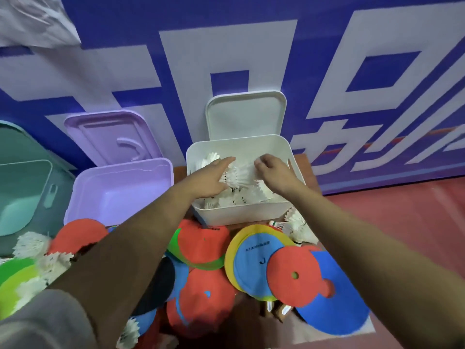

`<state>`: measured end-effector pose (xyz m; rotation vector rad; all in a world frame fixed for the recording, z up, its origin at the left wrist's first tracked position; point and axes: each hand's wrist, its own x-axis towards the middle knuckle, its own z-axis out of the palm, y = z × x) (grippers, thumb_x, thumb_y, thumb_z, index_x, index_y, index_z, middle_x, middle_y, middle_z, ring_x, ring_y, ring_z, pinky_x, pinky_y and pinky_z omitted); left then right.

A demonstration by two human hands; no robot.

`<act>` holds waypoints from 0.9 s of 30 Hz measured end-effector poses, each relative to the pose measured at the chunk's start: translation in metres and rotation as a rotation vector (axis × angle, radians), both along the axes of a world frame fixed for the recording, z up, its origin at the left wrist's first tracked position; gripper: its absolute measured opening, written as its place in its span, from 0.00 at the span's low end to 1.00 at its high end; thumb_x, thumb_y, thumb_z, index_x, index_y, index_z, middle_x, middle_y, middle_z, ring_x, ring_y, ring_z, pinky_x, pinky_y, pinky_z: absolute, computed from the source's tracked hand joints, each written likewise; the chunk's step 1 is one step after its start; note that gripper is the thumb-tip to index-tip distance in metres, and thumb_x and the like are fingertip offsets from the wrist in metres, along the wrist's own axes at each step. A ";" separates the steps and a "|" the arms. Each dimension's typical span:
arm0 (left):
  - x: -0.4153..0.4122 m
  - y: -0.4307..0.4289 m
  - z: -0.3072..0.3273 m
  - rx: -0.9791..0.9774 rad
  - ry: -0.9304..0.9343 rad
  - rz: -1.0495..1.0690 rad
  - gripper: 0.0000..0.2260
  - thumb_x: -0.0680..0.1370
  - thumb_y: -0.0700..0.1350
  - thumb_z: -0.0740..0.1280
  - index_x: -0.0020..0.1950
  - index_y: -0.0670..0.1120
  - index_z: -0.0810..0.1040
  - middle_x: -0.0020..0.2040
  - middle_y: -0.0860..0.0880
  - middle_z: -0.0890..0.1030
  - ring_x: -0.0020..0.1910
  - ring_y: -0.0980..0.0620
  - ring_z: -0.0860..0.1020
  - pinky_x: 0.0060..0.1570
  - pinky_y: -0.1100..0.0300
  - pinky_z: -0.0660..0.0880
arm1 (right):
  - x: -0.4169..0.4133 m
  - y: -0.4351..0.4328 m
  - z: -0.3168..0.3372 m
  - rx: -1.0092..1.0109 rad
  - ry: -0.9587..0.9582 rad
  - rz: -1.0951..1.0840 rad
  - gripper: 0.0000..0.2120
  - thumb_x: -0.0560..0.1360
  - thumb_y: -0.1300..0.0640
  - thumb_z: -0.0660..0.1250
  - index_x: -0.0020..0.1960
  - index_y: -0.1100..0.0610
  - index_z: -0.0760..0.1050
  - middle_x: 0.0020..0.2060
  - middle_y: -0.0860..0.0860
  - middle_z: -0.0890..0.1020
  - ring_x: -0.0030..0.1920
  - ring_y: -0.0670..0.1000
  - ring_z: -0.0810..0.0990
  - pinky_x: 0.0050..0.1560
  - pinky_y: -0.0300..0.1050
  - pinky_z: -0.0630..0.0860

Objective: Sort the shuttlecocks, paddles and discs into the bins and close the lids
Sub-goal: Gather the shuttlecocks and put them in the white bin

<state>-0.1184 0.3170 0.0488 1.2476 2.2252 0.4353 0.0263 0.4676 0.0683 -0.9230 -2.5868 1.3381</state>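
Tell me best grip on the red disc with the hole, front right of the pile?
Pinch the red disc at its near-right rim, thumb on top and fingers beneath, coming in from the right, probably with the right hand. It lies flat on top of the blue disc and the yellow-rimmed stack, so that free edge looks easiest to lift; its small centre hole offers little purchase.

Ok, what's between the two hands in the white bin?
White shuttlecocks fill the gap between the left hand and right hand inside the white bin, in the head view.
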 end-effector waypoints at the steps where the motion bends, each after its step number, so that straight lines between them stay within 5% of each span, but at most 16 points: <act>1: -0.001 0.005 -0.009 -0.014 0.008 0.020 0.35 0.75 0.43 0.70 0.78 0.50 0.57 0.75 0.45 0.65 0.72 0.48 0.66 0.67 0.62 0.61 | -0.003 0.008 -0.010 0.006 -0.039 0.021 0.16 0.83 0.52 0.55 0.57 0.62 0.75 0.50 0.57 0.80 0.43 0.51 0.75 0.41 0.42 0.66; 5: 0.006 0.011 -0.025 0.027 0.011 0.107 0.30 0.75 0.51 0.71 0.74 0.51 0.65 0.71 0.48 0.70 0.69 0.49 0.70 0.67 0.58 0.65 | 0.000 0.032 -0.035 0.142 -0.168 0.092 0.17 0.81 0.50 0.58 0.58 0.63 0.75 0.52 0.60 0.81 0.50 0.58 0.77 0.46 0.42 0.64; 9: 0.051 0.014 -0.012 0.375 0.128 0.140 0.16 0.76 0.44 0.69 0.63 0.45 0.76 0.58 0.47 0.75 0.58 0.53 0.74 0.60 0.70 0.64 | 0.038 0.045 -0.024 0.176 0.041 0.066 0.16 0.80 0.53 0.62 0.63 0.60 0.76 0.53 0.54 0.81 0.54 0.52 0.78 0.53 0.42 0.72; 12: 0.111 0.020 0.002 0.483 0.017 0.072 0.11 0.76 0.40 0.67 0.58 0.44 0.78 0.50 0.51 0.74 0.49 0.59 0.74 0.51 0.76 0.66 | 0.085 0.057 -0.020 0.118 0.177 -0.049 0.10 0.79 0.56 0.63 0.58 0.57 0.77 0.51 0.50 0.78 0.49 0.46 0.78 0.47 0.30 0.72; 17: 0.177 0.046 -0.030 0.351 -0.082 -0.098 0.09 0.77 0.42 0.66 0.57 0.47 0.78 0.49 0.54 0.77 0.47 0.59 0.77 0.49 0.61 0.76 | 0.156 0.090 -0.057 0.106 0.048 -0.194 0.09 0.77 0.60 0.64 0.56 0.60 0.77 0.50 0.53 0.78 0.49 0.51 0.78 0.46 0.31 0.70; 20: 0.187 0.070 -0.059 0.211 -0.023 -0.095 0.12 0.76 0.43 0.66 0.60 0.45 0.77 0.55 0.49 0.77 0.53 0.51 0.78 0.54 0.55 0.74 | 0.180 0.103 -0.089 0.095 -0.179 -0.122 0.20 0.75 0.55 0.65 0.66 0.60 0.73 0.58 0.57 0.74 0.56 0.57 0.78 0.53 0.42 0.71; 23: 0.189 0.091 -0.087 0.048 0.071 -0.128 0.19 0.75 0.42 0.66 0.65 0.43 0.73 0.61 0.45 0.74 0.58 0.45 0.76 0.56 0.50 0.74 | 0.184 0.107 -0.113 0.067 -0.351 -0.028 0.28 0.75 0.58 0.68 0.73 0.58 0.65 0.67 0.57 0.67 0.58 0.59 0.77 0.50 0.40 0.65; 27: 0.189 0.109 -0.118 -0.189 0.097 -0.159 0.23 0.72 0.38 0.66 0.68 0.43 0.69 0.63 0.42 0.71 0.61 0.41 0.73 0.57 0.47 0.75 | 0.173 0.113 -0.134 0.039 -0.407 0.023 0.29 0.73 0.64 0.66 0.73 0.55 0.65 0.67 0.59 0.69 0.62 0.60 0.75 0.56 0.44 0.70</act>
